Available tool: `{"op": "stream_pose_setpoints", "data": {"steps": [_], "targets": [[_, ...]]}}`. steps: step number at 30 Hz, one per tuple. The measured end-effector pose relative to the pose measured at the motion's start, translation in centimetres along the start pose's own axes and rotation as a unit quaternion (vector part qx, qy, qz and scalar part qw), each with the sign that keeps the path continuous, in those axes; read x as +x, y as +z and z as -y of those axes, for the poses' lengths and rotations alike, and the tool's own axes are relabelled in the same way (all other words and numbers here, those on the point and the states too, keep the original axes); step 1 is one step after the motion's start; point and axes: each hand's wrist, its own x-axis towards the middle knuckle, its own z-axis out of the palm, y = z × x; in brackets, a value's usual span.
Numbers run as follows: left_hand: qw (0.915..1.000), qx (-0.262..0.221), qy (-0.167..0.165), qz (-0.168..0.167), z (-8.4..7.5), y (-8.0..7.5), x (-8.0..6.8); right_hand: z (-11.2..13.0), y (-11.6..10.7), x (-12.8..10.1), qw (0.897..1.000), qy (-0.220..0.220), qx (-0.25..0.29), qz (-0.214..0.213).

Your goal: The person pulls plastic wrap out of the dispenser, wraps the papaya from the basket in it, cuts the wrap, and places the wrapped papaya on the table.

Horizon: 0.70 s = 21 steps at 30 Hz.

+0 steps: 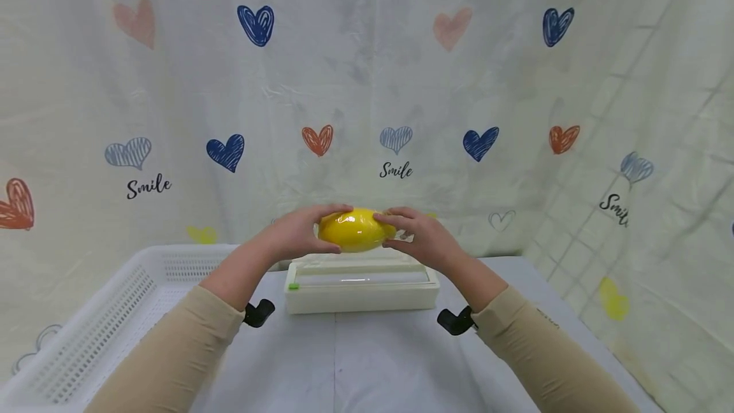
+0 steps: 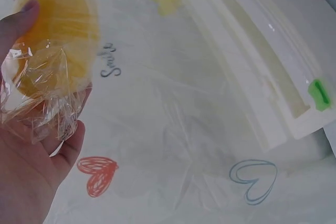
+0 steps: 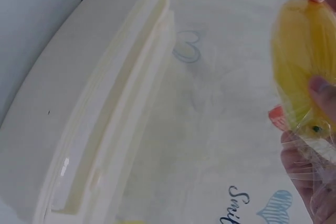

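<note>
Both hands, left hand (image 1: 298, 233) and right hand (image 1: 421, 238), curl fingers round the film-wrapped lemon (image 1: 355, 230) above the dispenser (image 1: 361, 285). Light, firm, probably slippery; grip the ends.

layout: counter, dispenser, basket

wrap dispenser (image 1: 361, 285) sits mid-counter (image 1: 367, 362), hanging cloth (image 1: 367, 81) behind it. basket (image 1: 97, 324) on the left edge. lemon (image 1: 355, 230) held above the dispenser, left hand (image 1: 298, 232) and right hand (image 1: 421, 236) at its ends.
</note>
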Motion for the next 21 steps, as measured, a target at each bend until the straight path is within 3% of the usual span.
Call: {"op": "stream_pose_setpoints", "data": {"steps": [7,10,14,21], "targets": [[1.0,-0.007,-0.003,0.002,-0.9,-0.2,-0.6,0.7,-0.9,-0.6,1.0,-0.009,-0.001,0.004],[0.9999,-0.007,0.011,0.0,-1.2,0.2,-1.1,1.0,-1.0,-1.4,1.0,-0.016,-0.004,0.003],[0.9997,0.008,0.021,0.003,-1.7,1.3,-2.4,1.6,-0.9,-3.0,1.0,-0.018,-0.003,0.014],[0.9995,0.01,-0.016,0.024,-2.0,4.3,-5.2,2.8,0.2,-6.3,0.998,-0.01,0.017,0.051]]}}
